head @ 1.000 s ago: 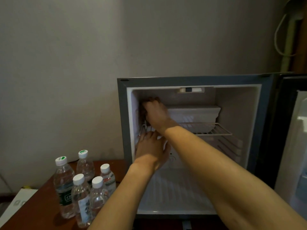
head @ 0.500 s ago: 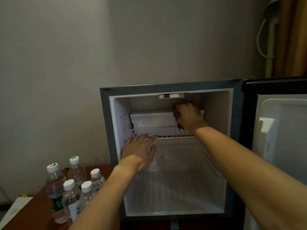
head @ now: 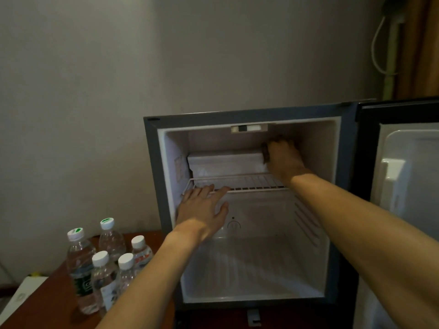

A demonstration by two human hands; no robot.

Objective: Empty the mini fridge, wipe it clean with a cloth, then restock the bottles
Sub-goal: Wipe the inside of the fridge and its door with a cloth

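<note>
The grey mini fridge (head: 152,162) stands open with a bare white interior. My right hand (head: 283,160) is deep in the upper right corner, gripping a dark cloth (head: 265,151) against the white freezer box (head: 225,162). The cloth is mostly hidden under my fingers. My left hand (head: 202,207) lies flat with straight fingers on the front left edge of the wire shelf (head: 251,182). Several clear water bottles (head: 104,264) with white caps stand on the wooden table to the left of the fridge.
The fridge door (head: 408,186) hangs open at the right. A reddish wooden table (head: 61,281) carries the bottles, and a white flat object (head: 21,298) lies at its left edge. A white cable (head: 377,55) hangs on the wall at upper right.
My right hand with the cloth has slid from the upper left corner of the fridge along the freezer box to the upper right corner. My left hand has stayed on the shelf's front edge.
</note>
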